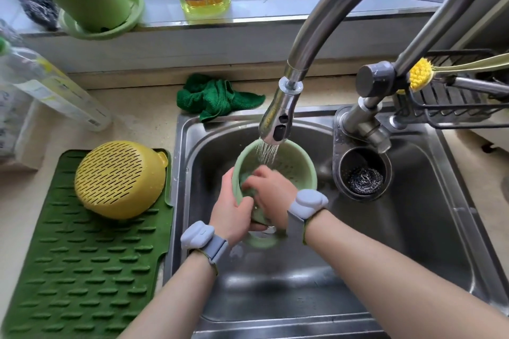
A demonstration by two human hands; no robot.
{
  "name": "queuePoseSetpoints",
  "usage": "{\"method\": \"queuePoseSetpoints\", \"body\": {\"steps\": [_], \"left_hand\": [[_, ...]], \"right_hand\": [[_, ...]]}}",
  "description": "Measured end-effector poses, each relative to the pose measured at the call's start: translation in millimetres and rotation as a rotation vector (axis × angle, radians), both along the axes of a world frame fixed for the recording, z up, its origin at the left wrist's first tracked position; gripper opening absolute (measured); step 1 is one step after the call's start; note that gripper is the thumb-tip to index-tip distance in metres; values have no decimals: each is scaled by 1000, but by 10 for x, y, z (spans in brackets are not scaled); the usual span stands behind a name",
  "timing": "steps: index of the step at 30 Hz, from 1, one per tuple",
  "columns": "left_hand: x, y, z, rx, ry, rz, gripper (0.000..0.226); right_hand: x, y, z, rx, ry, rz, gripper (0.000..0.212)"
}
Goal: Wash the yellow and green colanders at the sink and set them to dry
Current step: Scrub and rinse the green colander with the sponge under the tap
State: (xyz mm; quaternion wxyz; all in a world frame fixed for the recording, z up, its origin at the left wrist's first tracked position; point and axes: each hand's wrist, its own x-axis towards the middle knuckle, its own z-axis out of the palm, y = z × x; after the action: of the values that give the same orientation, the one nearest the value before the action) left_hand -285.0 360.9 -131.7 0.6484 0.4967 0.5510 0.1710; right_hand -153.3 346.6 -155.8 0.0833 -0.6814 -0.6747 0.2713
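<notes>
Left hand [230,209] grips the green colander's [292,170] near rim, holding it tilted over the sink [413,242]; right hand [268,192] reaches inside, fingers curled on what looks like a green cloth, under the faucet [275,121] spray. Yellow colander [119,179] lies upside down on the mat [82,270], apparently done. Best to turn the bowl under the stream so every slot gets rubbed, keeping the rim grip firm against slipping.

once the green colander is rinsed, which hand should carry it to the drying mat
Probably the left. The left hand already grips the green colander by its rim, and the green mat with the yellow colander lies left of the sink. The right hand is scrubbing inside.
</notes>
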Motion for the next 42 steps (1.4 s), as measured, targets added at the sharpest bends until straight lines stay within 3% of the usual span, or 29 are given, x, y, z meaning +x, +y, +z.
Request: {"method": "queuePoseSetpoints", "body": {"steps": [2,4,6,8,10,11,13,15,18,20,22,25,28,31,33,36,37,39,41,42], "left_hand": [[-2,11,24,-19,-29,-23,65],[-10,28,53,-12,-4,-26,62],[-55,20,53,6,45,-15,62],[-73,2,50,7,36,-12,62],[-62,-10,65,4,6,-17,60],[-56,-4,74,17,7,-17,61],[-48,12,70,52,54,-13,63],[-62,14,48,61,87,-17,64],[-41,-14,93,27,37,-34,63],[-22,5,99,27,32,-21,64],[-18,16,56,10,56,22,66],[-19,-5,23,6,85,24,63],[-22,13,66,18,52,-22,59],[-37,31,85,46,46,-7,56],[-37,20,59,86,91,-26,60],[-62,41,21,105,104,-27,64],[-64,62,19,97,85,-22,63],[-54,71,43,87,63,-24,62],[-40,69,52,114,89,-22,64],[-39,63,60,123,96,-20,64]], "right_hand": [[175,123,-36,82,-71,-145,27],[199,126,-51,-68,-170,-215,27],[18,23,-9,-214,-123,16,33],[-14,43,32,-93,-38,95,35],[128,128,48,-35,-130,-95,30],[146,138,69,-110,-203,-161,26],[30,40,58,-235,-223,-23,26],[-65,-11,109,-200,-102,121,29],[175,96,99,-5,-131,-147,29],[178,33,107,-84,-160,-263,27],[-1,-44,109,-131,-115,-67,24],[-25,13,114,16,53,51,24],[152,87,89,94,-97,77,31],[177,10,74,-142,-362,-67,27],[24,-45,58,-331,-306,8,17],[3,-45,6,-167,-99,74,33],[71,3,3,-115,-128,36,38],[142,50,25,-206,-239,-87,29],[42,28,11,-350,-232,28,14],[-11,11,-11,-340,-179,115,19]]}}
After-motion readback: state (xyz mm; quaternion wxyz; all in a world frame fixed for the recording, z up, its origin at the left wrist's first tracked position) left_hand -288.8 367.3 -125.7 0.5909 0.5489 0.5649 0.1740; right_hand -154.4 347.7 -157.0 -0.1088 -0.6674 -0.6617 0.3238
